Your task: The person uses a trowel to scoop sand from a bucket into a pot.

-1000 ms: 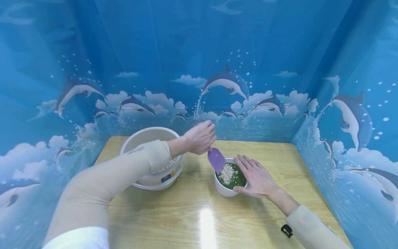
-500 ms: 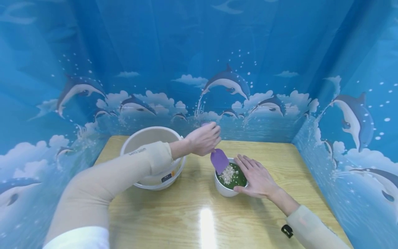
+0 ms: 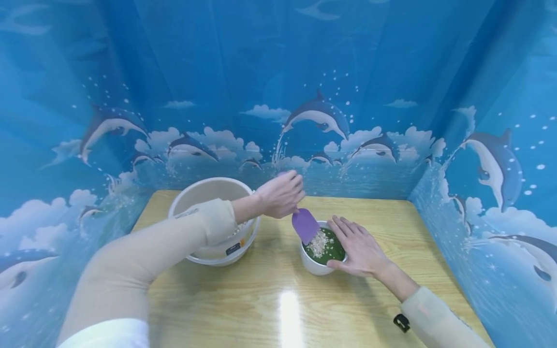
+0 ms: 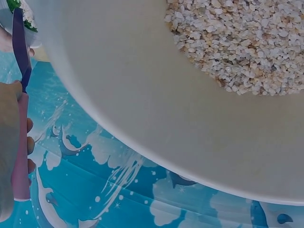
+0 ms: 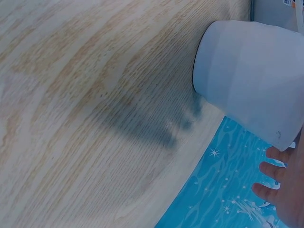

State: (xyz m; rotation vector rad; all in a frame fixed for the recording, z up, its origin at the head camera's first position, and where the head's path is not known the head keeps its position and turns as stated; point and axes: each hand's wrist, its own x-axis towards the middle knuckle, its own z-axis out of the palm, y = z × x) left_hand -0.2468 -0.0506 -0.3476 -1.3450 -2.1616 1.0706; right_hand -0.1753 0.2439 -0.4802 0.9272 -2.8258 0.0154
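Observation:
My left hand [image 3: 280, 195] grips the handle of a purple scoop [image 3: 304, 225], whose blade tilts down over the far-left rim of a small white pot [image 3: 314, 267]. The pot holds green filling with a heap of pale gravel [image 3: 319, 242] on top. My right hand [image 3: 361, 246] rests on the pot's right rim with its fingers straight and its thumb at the near edge. In the left wrist view the scoop [image 4: 20, 47] runs up from my left hand [image 4: 8, 142]. The right wrist view shows the pot's wall [image 5: 251, 76] and my fingertips [image 5: 280, 190].
A large white bowl [image 3: 209, 186] of pale gravel [image 4: 247, 42] stands at the back left of the wooden table [image 3: 283, 299], under my left forearm. Blue dolphin-print sheets close in the table on the left, back and right.
My left hand and the scoop drifted slightly right, then back a little, staying over the pot's rim. The right hand and the pot have not moved.

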